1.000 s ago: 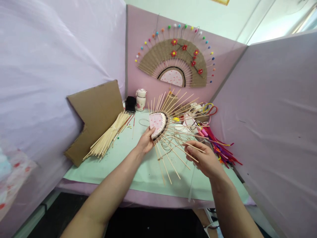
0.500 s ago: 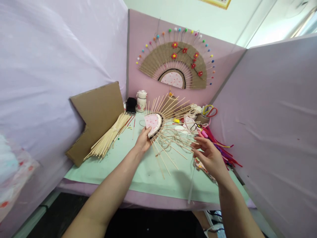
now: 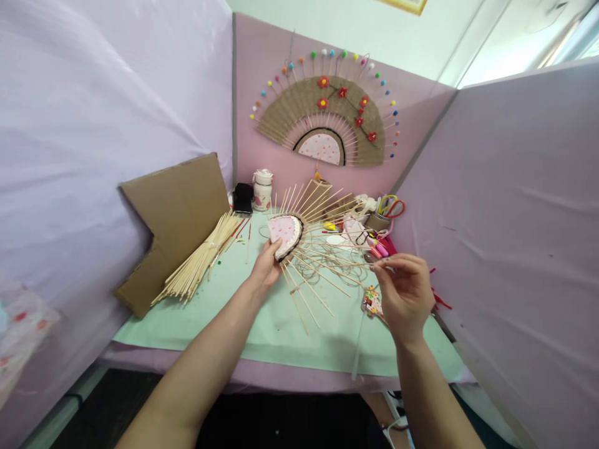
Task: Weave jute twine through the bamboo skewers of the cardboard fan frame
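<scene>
My left hand (image 3: 266, 265) grips a half-round fan base (image 3: 286, 232) at its lower edge, thumb on the pink face. Pale patterned cloth covers the base, with white and black braided trims along its curve. Thin bamboo sticks (image 3: 311, 290) radiate from the curved edge. Loose loops of thin twine (image 3: 322, 265) hang among and under the lower right sticks. Near the stick tips, my right hand (image 3: 405, 290) is closed, thumb and forefinger pinching a thin strand that looks like the twine. Its fingers partly hide the strand's end.
A bundle of bamboo sticks (image 3: 196, 262) leans by a cut cardboard sheet (image 3: 182, 215) at left. A white jar (image 3: 262, 189) stands behind. Scissors (image 3: 397, 207) sit in a holder at right, near a glue gun (image 3: 373, 302). A finished fan (image 3: 327, 112) hangs on the back panel.
My right hand has moved right and slightly up, its fingers closing from a loose curl into a pinch. The left hand still holds the fan base. The view has shifted slightly.
</scene>
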